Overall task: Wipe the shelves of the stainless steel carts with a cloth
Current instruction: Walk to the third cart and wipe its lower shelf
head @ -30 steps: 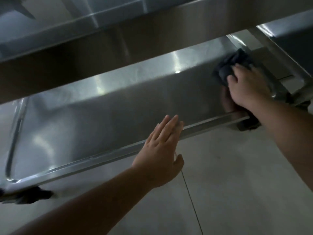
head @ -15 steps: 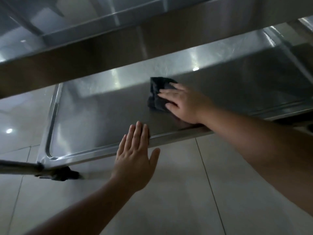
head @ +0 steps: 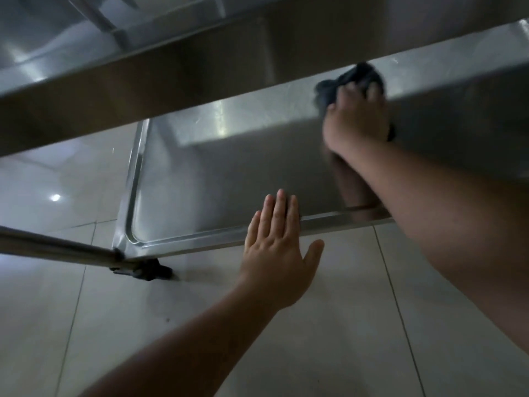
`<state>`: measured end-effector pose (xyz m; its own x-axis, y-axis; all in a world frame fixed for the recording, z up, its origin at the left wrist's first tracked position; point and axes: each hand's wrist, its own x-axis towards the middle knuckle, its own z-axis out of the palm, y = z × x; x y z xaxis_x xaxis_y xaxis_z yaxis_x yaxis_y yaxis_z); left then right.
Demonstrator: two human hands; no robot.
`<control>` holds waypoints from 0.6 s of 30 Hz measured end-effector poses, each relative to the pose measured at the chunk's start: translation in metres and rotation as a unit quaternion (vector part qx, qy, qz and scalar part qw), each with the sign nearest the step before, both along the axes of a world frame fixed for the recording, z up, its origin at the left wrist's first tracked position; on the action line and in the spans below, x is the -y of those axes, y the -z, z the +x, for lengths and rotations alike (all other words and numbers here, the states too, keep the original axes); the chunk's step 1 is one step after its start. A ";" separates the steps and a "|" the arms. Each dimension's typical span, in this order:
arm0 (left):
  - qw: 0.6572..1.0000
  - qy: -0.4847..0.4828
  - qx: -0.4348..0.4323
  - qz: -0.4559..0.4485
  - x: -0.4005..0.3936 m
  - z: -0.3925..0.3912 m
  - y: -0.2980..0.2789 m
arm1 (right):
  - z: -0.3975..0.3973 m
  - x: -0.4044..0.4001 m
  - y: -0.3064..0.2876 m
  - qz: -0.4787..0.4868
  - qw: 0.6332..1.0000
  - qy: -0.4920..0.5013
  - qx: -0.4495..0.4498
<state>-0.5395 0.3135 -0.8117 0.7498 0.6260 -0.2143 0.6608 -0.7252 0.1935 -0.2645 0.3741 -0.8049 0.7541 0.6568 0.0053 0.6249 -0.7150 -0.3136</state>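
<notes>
Nearest the camera, two bare forearms reach forward over a pale tiled floor (head: 329,325) crossed by thin dark grout lines. From the lower left, the left hand (head: 279,253) stretches out flat, its fingers straight and close together and the thumb spread to the right; the fingertips lie at the near raised rim of the cart's lower shelf (head: 229,179), and the hand grasps nothing. Left of that hand, at the shelf's near left corner, a round steel leg tube (head: 57,247) runs off toward the left edge of the view, and a dark caster (head: 148,270) sits on the floor just under the corner. Beyond the rim, the lower shelf spreads as a shallow stainless tray with rounded corners, its surface dull grey and mirroring the right forearm. That forearm comes in from the right edge and crosses the near rim toward the far side. Farther in, the right hand (head: 355,118) presses down on a dark cloth (head: 347,84), its fingers curled over the bunched fabric, which rests on the shelf near the far wall, right of centre. Motion blur softens the hand and cloth. Above and beyond them, the upper shelf (head: 143,81) of the cart slants across the top of the view, hiding the far left part of the lower one.
</notes>
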 end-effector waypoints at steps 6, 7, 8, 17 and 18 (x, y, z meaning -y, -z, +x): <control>1.000 0.002 -0.012 -0.016 -0.004 0.002 -0.002 | -0.080 0.003 -0.001 -0.016 0.911 -0.409 -0.049; 1.000 0.004 -0.012 -0.017 -0.005 0.002 -0.003 | -0.068 0.016 -0.002 -0.007 0.911 -0.409 -0.056; 1.000 0.007 -0.008 -0.018 -0.006 0.001 -0.004 | -0.053 0.032 -0.002 0.004 0.920 -0.386 -0.061; 0.998 0.013 0.058 -0.011 -0.055 -0.049 -0.016 | 0.114 0.184 0.005 -0.010 0.987 0.156 -0.018; 0.999 0.000 0.044 -0.008 -0.070 -0.062 -0.019 | 0.107 0.178 0.006 -0.009 0.980 0.199 -0.026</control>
<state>-0.6016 0.3830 -0.7929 0.7662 0.6227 -0.1585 0.6407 -0.7214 0.2627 -0.1578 0.1963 -0.8111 0.9491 0.3111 -0.0498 0.2794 -0.9042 -0.3230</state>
